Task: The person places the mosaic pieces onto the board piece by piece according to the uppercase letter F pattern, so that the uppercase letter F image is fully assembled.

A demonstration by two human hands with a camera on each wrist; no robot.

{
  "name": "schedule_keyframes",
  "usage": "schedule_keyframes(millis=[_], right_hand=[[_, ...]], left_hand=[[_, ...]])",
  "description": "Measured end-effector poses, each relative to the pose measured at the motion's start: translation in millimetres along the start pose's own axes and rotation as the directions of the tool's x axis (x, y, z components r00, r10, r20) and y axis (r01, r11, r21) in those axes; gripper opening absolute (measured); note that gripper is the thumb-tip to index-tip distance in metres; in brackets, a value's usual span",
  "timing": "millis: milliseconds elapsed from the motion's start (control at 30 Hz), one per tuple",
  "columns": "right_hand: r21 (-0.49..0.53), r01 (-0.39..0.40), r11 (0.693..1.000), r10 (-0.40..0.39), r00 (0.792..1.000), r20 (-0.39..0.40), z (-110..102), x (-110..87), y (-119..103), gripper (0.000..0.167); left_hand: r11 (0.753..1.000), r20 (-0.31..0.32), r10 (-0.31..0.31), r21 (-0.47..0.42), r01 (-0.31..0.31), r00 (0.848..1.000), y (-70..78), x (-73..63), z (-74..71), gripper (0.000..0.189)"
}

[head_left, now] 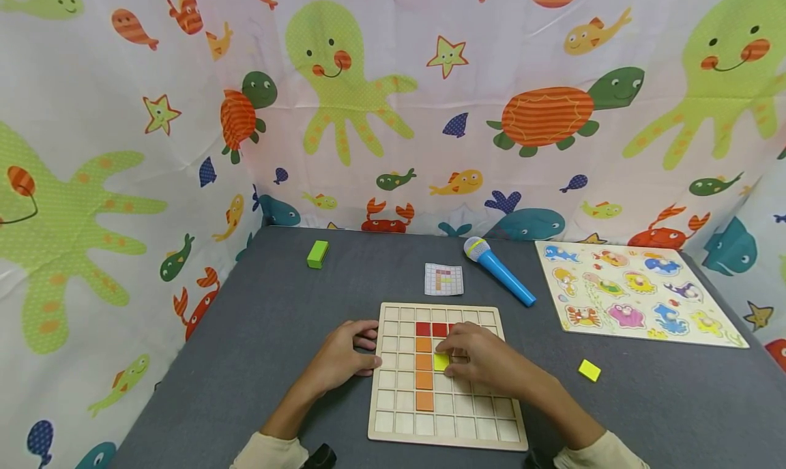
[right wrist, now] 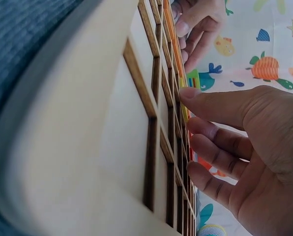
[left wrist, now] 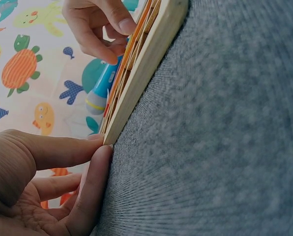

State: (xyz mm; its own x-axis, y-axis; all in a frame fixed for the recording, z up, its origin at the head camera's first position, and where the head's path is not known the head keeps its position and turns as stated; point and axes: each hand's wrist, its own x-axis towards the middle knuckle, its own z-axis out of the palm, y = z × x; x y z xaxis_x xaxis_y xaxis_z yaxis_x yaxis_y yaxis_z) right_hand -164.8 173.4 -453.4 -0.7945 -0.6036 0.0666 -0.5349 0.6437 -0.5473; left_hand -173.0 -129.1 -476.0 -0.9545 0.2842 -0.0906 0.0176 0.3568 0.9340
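A wooden grid board (head_left: 481,428) lies on the table, with several orange tiles (head_left: 424,401) in one column and red tiles (head_left: 423,329) in a row above them. My left hand (head_left: 344,353) touches the board's left edge with thumb and fingertips, which the left wrist view shows against its side. Over the board, my right hand (head_left: 482,356) pinches a yellow tile (head_left: 441,362) between thumb and finger, just right of the orange column. That hand covers part of the red row and several cells. In the right wrist view, the yellow tile shows only as a thin strip.
Behind the board lies a small printed pattern card (head_left: 443,279), beside a blue toy microphone (head_left: 505,271). A sea-animal puzzle board (head_left: 651,329) lies at the right. A loose yellow tile (head_left: 589,370) is near it. Green blocks (head_left: 317,254) stand at the back left.
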Motion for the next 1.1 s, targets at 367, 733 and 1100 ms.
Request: schedule_keyframes(millis=[367, 733, 1100], right_hand=[[-0.004, -0.024, 1.0, 0.024, 1.0, 0.017, -4, -3.2, 4, 0.029], [0.036, -0.071, 0.997, 0.072, 0.997, -0.011, -16, -20.9, 15, 0.032], [0.027, -0.112, 0.993, 0.113, 0.991, -0.068, -32, -49.9, 25, 0.033]], left_hand=[[1.0, -0.003, 0.008, 0.02, -0.008, 1.0, -0.2, 0.2, 1.0, 0.065], [1.0, -0.002, 0.004, 0.019, -0.004, 1.0, -0.1, 0.2, 0.9, 0.065], [1.0, -0.004, 0.005, 0.023, -0.005, 1.0, 0.3, -0.4, 1.3, 0.065]])
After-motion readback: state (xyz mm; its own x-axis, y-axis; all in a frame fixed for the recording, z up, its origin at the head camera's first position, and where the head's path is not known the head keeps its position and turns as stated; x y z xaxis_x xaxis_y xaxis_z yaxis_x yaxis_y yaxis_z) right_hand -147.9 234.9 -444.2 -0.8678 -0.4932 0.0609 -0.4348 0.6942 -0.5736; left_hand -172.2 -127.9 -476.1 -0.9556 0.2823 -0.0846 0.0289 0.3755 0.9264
